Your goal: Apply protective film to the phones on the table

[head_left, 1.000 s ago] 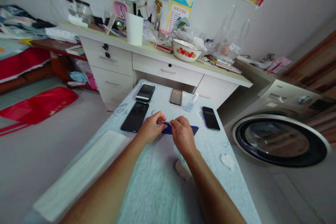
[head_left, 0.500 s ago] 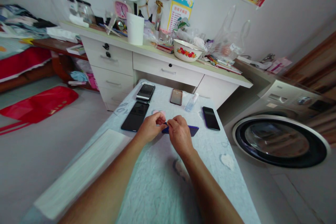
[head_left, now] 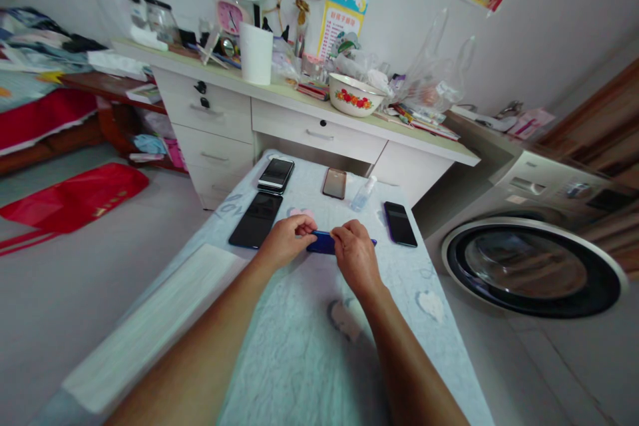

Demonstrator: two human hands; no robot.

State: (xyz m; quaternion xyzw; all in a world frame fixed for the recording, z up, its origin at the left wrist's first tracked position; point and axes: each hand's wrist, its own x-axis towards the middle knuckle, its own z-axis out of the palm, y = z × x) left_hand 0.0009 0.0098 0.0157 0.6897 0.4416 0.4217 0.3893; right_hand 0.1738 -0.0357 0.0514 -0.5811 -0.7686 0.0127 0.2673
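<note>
A glossy blue phone (head_left: 321, 243) is held sideways and tilted just above the cloth-covered table. My left hand (head_left: 290, 238) pinches its left end between thumb and fingers. Closed around its upper edge, right of the middle, is my right hand (head_left: 357, 254), which covers much of that half. Left of my hands lies a large black phone (head_left: 257, 219), face up, with a stack of phones (head_left: 276, 174) behind it. A phone with a purple edge (head_left: 400, 223) rests at the right. Behind the hands are a clear phone case (head_left: 334, 184) and a small spray bottle (head_left: 363, 194).
A pale flat strip (head_left: 154, 329) lies along the table's left side. Beyond the table stands a white desk (head_left: 319, 130) bearing a floral enamel bowl (head_left: 355, 94) and a white cylinder (head_left: 256, 53). A washing machine (head_left: 534, 266) stands at the right, and a red bag (head_left: 74, 196) lies on the floor.
My right hand has slid right along the phone's upper edge, uncovering more of its blue middle. The left hand stays at the left end, nearly still.
</note>
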